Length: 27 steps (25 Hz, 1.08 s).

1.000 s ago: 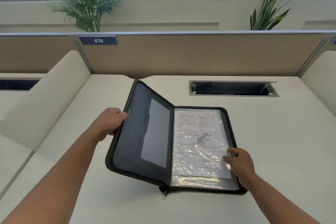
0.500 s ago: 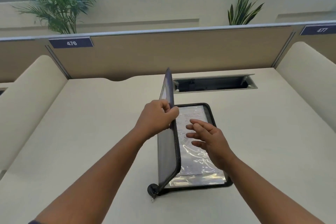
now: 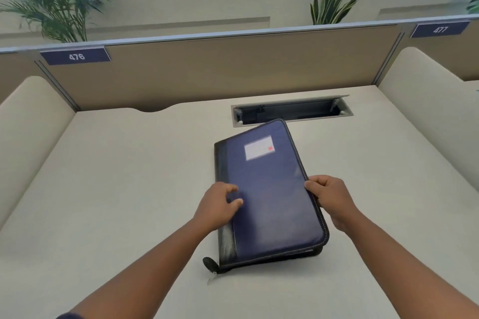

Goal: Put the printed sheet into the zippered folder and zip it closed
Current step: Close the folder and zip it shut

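Note:
The zippered folder [image 3: 269, 189] lies folded shut on the cream desk, navy cover up, with a white label near its far end and a black spine on the left. Its zipper pull [image 3: 210, 265] hangs loose at the near left corner and a gap shows along the near edge. My left hand [image 3: 220, 204] rests on the cover by the spine, fingers spread. The folder's right edge is pinched in my right hand [image 3: 329, 197]. The printed sheet is hidden inside.
An open cable tray slot [image 3: 291, 110] is set into the desk just behind the folder. A tan partition [image 3: 220, 70] labelled 476 and 477 closes the back. Cream side dividers [image 3: 28, 132] stand left and right.
The cover went from open flat, to upright, to folded down over the sheet. My right hand left the sheet and took the folder's right edge; my left hand came down onto the cover.

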Motion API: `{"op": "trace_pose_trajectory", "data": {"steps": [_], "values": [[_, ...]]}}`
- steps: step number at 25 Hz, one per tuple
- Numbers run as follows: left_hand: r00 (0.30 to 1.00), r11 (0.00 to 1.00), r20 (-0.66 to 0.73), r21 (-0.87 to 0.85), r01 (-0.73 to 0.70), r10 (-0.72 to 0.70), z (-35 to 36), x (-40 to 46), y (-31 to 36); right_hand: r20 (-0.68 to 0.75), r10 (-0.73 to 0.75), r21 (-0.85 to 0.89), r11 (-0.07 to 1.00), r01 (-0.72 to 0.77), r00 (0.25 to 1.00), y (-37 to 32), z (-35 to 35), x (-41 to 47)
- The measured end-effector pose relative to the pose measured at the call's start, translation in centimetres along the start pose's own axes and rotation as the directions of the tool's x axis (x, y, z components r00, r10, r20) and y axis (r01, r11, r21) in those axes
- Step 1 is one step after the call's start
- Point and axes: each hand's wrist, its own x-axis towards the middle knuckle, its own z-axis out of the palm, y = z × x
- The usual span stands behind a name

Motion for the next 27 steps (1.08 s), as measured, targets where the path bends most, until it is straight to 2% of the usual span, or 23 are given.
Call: {"op": "trace_pose_trajectory", "data": {"steps": [4,8,10,18,25,27], "values": [[0.992,0.997,0.096,0.015,0.081,-0.082,1.9,-0.9,-3.5,-0.07,0.087,-0.155,0.983,-0.097,0.994,3.8,-0.7,1.1],[0.994,0.999,0.101,-0.007,0.044,-0.043,3.1,-2.0,-5.4,-0.108,0.059,-0.394,0.914,-0.097,0.992,6.1,0.0,0.7],[0.994,0.999,0.104,-0.015,0.045,-0.043,3.3,-2.7,-6.1,-0.122,0.02,-0.46,0.885,-0.075,0.992,6.9,0.2,0.2],[0.993,0.98,0.021,-0.164,0.117,-0.115,2.9,-3.0,-6.7,-0.134,-0.072,-0.558,0.829,-0.015,0.988,7.2,2.6,1.1],[0.991,0.972,-0.026,-0.202,0.121,-0.128,1.4,-2.2,-7.1,-0.124,-0.076,-0.565,0.825,-0.007,0.989,6.4,4.5,2.7],[0.988,0.96,-0.045,-0.248,0.132,-0.147,1.4,-3.1,-7.3,-0.161,-0.158,-0.62,0.784,0.024,0.974,6.1,4.8,1.6]]}}
